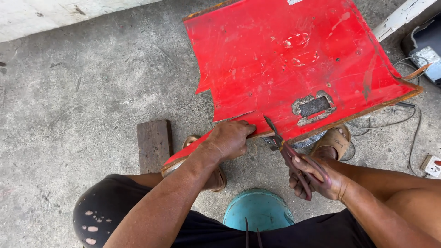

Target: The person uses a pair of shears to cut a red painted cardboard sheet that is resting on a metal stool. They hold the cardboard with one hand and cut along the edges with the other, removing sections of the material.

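A large red sheet-metal panel with rusty edges lies tilted over the concrete floor in front of me. My left hand grips a narrow strip of the panel at its near edge. My right hand is closed around the dark red handles of metal snips. The snips' blades bite into the panel's near edge just right of my left hand. A grey patched rectangle sits on the panel close to the cut.
A dark wooden block lies on the concrete to the left. My sandalled feet rest under the panel. A teal stool is between my legs. Cables, a white socket and a grey device lie at right.
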